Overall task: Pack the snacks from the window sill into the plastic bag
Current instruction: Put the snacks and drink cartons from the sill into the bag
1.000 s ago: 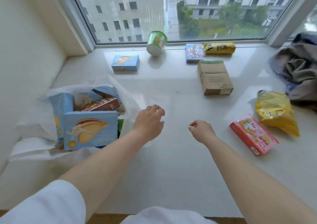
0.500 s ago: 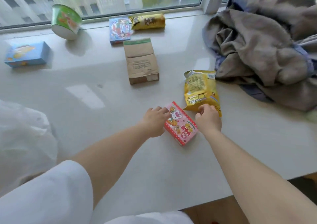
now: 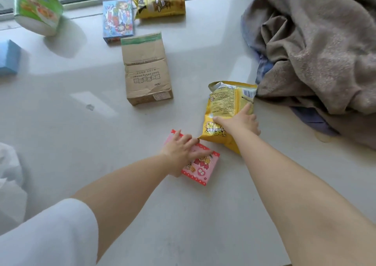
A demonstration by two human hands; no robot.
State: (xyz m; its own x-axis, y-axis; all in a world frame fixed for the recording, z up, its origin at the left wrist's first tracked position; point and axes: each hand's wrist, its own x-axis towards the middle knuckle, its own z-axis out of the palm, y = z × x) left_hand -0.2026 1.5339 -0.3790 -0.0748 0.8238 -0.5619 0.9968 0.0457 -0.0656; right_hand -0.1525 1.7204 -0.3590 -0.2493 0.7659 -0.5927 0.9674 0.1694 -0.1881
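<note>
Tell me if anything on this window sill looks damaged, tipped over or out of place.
The brown cardboard box is creased and dented along its near end. The green noodle cup by the window looks tilted, though the wide lens may exaggerate that. A rumpled pile of grey cloth lies among the snacks on the right. Nothing has spilled.

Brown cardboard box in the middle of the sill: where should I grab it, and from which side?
The brown cardboard box lies flat on the sill, long axis running toward the window. Come from above and clamp its two long side walls near the middle. The near end looks creased, so probably avoid gripping there. Both sides are clear of neighbours.
</note>
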